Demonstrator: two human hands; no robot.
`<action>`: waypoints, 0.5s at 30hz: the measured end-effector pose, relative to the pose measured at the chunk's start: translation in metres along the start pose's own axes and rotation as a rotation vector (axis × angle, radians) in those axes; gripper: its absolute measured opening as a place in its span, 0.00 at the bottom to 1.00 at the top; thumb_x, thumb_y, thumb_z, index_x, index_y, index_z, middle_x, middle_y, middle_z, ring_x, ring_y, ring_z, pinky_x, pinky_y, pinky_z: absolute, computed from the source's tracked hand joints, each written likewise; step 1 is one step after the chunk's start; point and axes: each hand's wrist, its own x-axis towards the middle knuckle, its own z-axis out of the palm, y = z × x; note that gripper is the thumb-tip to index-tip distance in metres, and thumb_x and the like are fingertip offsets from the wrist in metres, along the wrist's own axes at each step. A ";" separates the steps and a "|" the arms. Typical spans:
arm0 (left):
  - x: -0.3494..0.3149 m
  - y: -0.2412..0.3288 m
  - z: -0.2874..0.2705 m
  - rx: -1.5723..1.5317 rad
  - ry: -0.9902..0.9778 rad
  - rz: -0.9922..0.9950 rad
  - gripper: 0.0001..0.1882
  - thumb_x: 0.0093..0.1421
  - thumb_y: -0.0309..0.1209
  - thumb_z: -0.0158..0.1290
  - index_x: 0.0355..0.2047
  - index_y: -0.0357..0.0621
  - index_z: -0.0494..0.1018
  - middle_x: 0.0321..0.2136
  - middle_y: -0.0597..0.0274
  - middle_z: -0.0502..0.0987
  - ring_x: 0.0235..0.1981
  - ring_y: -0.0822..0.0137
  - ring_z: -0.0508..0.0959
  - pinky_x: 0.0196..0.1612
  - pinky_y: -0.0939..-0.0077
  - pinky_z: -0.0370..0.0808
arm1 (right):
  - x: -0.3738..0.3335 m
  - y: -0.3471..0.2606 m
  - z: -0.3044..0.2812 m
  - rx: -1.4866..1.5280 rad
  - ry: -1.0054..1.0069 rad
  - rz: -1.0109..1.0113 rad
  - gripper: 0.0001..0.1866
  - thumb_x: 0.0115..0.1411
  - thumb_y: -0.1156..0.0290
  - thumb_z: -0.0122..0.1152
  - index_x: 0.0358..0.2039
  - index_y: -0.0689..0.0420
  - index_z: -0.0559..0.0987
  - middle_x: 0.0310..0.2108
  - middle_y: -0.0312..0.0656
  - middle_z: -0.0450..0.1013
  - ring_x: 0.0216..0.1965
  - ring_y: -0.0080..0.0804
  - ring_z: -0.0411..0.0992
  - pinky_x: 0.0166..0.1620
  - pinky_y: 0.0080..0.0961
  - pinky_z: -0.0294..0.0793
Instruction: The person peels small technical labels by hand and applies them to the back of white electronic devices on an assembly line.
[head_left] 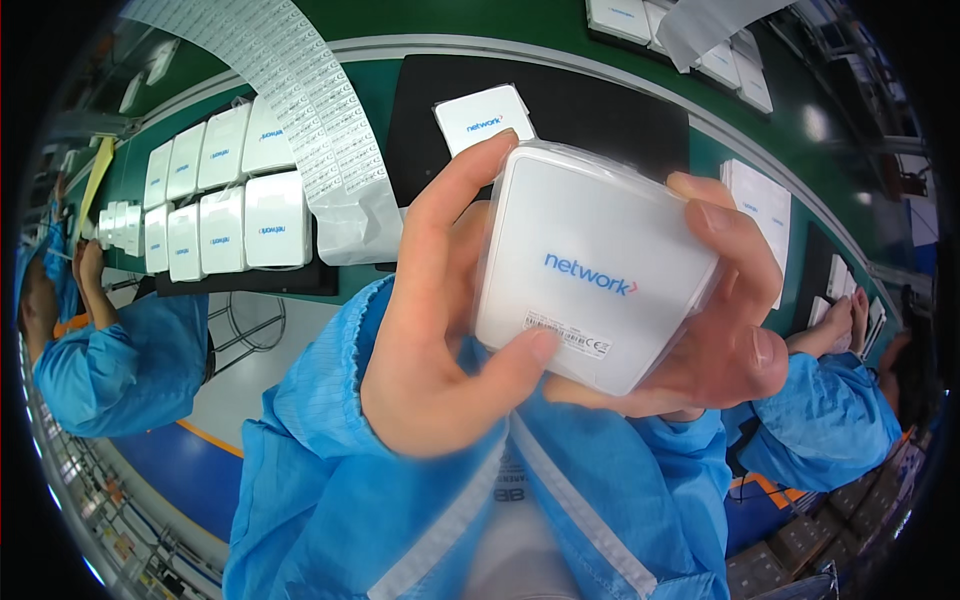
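Raised close in front of me is a white square plastic box (590, 230) with rounded corners, wrapped in clear film. Its face carries blue lettering and a small barcode label (565, 335) along the lower edge. My left hand (430, 330) grips its left side, the thumb pressing on the label and the index finger at the top corner. My right hand (740, 300) is curled round the right side, fingertips at the edge. Beyond it, a similar white box (485, 115) lies on the black mat (630, 125).
A long strip of printed labels (310, 110) hangs over the bench at left, beside rows of white boxes (222, 225). More boxes (760, 205) lie at right and far right. Co-workers in blue sleeves (130, 370) (825, 420) sit on both sides.
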 end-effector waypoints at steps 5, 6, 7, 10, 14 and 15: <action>0.003 -0.001 0.002 0.036 0.005 0.049 0.50 0.62 0.22 0.51 0.74 0.39 0.29 0.67 0.37 0.59 0.66 0.53 0.66 0.66 0.59 0.65 | 0.000 0.005 0.001 0.010 0.004 -0.050 0.43 0.58 0.54 0.69 0.69 0.45 0.56 0.62 0.60 0.58 0.55 0.64 0.71 0.45 0.50 0.87; 0.003 -0.001 0.002 0.034 0.002 0.055 0.51 0.61 0.20 0.51 0.74 0.39 0.29 0.67 0.37 0.58 0.66 0.53 0.66 0.66 0.59 0.65 | 0.000 0.006 0.002 0.012 0.005 -0.060 0.42 0.59 0.55 0.68 0.69 0.46 0.57 0.62 0.60 0.58 0.55 0.65 0.71 0.45 0.50 0.87; 0.003 -0.002 0.002 0.033 -0.001 0.061 0.51 0.60 0.19 0.51 0.74 0.39 0.28 0.67 0.37 0.58 0.66 0.53 0.65 0.66 0.58 0.65 | 0.000 0.006 0.002 0.015 0.006 -0.071 0.41 0.59 0.56 0.67 0.68 0.46 0.57 0.63 0.59 0.58 0.55 0.65 0.70 0.45 0.50 0.88; 0.004 -0.007 -0.001 0.069 -0.028 0.113 0.54 0.58 0.18 0.52 0.74 0.42 0.27 0.66 0.39 0.59 0.65 0.52 0.66 0.65 0.57 0.67 | 0.000 0.007 0.002 0.023 0.009 -0.101 0.38 0.61 0.58 0.65 0.68 0.47 0.59 0.63 0.59 0.57 0.56 0.66 0.70 0.44 0.49 0.88; 0.006 -0.010 0.006 -0.003 0.110 0.052 0.56 0.56 0.18 0.55 0.74 0.44 0.28 0.64 0.40 0.61 0.65 0.52 0.67 0.64 0.57 0.70 | 0.002 -0.001 0.005 -0.061 0.015 -0.007 0.47 0.52 0.69 0.75 0.68 0.39 0.58 0.62 0.61 0.59 0.57 0.63 0.68 0.41 0.44 0.90; 0.007 -0.014 0.004 0.047 0.104 0.074 0.57 0.55 0.18 0.57 0.74 0.45 0.28 0.64 0.40 0.61 0.64 0.52 0.68 0.63 0.57 0.70 | 0.001 0.000 0.004 -0.059 0.016 -0.007 0.47 0.52 0.69 0.75 0.68 0.39 0.58 0.62 0.61 0.59 0.57 0.63 0.68 0.41 0.44 0.90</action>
